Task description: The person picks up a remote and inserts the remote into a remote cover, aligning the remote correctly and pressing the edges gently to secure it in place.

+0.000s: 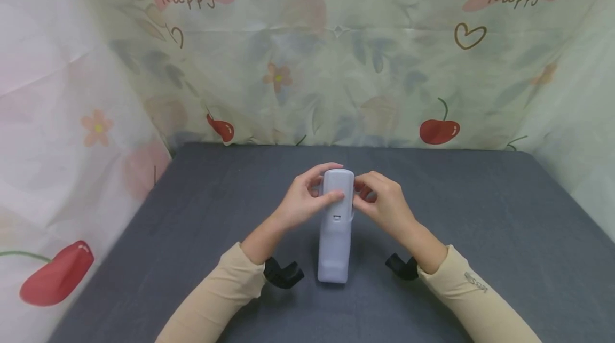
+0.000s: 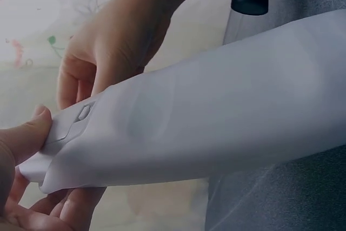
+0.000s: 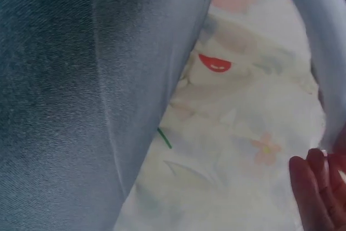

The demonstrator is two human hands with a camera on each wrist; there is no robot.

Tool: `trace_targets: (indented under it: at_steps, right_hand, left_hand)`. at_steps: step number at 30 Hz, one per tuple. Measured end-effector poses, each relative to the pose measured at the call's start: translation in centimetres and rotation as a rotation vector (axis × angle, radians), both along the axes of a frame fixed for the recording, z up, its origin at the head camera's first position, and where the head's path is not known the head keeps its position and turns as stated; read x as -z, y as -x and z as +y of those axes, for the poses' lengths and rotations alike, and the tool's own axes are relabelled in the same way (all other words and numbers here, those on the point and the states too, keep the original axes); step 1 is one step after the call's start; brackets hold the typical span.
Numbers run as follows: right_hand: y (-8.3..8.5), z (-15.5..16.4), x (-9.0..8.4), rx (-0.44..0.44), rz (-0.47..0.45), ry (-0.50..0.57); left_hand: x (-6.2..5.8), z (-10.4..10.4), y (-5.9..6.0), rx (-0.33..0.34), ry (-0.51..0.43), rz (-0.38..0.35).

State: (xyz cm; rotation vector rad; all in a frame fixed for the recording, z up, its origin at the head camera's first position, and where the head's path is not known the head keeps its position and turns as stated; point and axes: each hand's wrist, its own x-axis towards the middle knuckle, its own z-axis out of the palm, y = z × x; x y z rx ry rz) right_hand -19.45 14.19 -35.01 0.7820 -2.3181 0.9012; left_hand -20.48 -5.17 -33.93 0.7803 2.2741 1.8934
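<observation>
A long white remote control (image 1: 336,199) stands lengthwise between the two hands over the dark table, its back facing up. A small latch shows on it, and a pale sleeve (image 2: 227,106) covers its longer part. My left hand (image 1: 305,196) grips the far end, thumb on the back and fingers around the other side. At the right edge, my right hand (image 1: 381,199) pinches with curled fingers near the sleeve's rim. In the right wrist view, fingers (image 3: 308,187) lie beside the white body; their contact with it is partly hidden by the frame's edge.
A dark grey cloth (image 1: 216,183) covers the table. Patterned curtains (image 1: 336,65) hang behind it and along both sides. Black camera mounts (image 1: 283,273) sit at both wrists, near the table surface.
</observation>
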Motion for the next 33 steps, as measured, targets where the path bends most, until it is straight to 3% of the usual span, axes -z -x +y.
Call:
trace_targets:
  at_steps: [7,15,25,28,33]
  right_hand:
    - [0.58,0.18,0.68,-0.049,0.101,0.006]
    - [0.94,0.64,0.44,-0.165,0.180,-0.120]
    - [0.94,0.59,0.32,-0.089,0.203,-0.120]
    - [0.96,0.66,0.47,-0.080,0.133,-0.080]
    - [0.85,0.87,0.22,-0.085,-0.115,0.010]
  left_hand:
    - [-0.23,-0.04,0.15,0.026,-0.011,-0.011]
    - [-0.23,-0.16,0.00,0.063,-0.044,-0.063]
    - [-0.12,0.01,0.28,0.059,-0.058,-0.069]
    - [-0.18,-0.05,0.36,0.075,-0.055,-0.088]
    - [0.03,-0.19,0.36,0.122,-0.041,-0.123]
